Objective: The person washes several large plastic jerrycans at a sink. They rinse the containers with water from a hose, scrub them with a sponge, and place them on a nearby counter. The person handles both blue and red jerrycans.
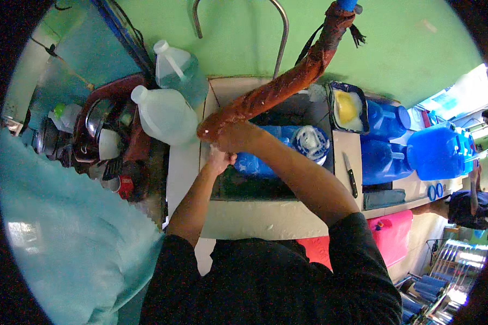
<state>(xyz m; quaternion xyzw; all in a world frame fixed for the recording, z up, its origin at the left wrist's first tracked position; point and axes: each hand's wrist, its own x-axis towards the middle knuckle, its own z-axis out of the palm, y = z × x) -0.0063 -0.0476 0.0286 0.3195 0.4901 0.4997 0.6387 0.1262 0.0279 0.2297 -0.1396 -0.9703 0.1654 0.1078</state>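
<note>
A long brown cloth-like wrapping (pixel 284 91) runs down from a blue pipe (pixel 347 5) at the top. My right hand (pixel 232 136) is closed around its lower end, above the left side of a sink (pixel 268 189). Just below it, my left hand (pixel 220 159) is curled, partly overlapped by the right hand; whether it grips anything is unclear. A blue plastic container (pixel 254 164) lies on its side in the sink, partly behind my right forearm. White suds cover its round end (pixel 310 142).
Two translucent jugs (pixel 166 115) stand left of the sink. At right are a tub with a yellow sponge (pixel 343 107), a black-handled knife (pixel 350 174) and several blue jugs (pixel 435 152). A curved metal pipe (pixel 284 36) rises behind. Another person (pixel 469 205) is far right.
</note>
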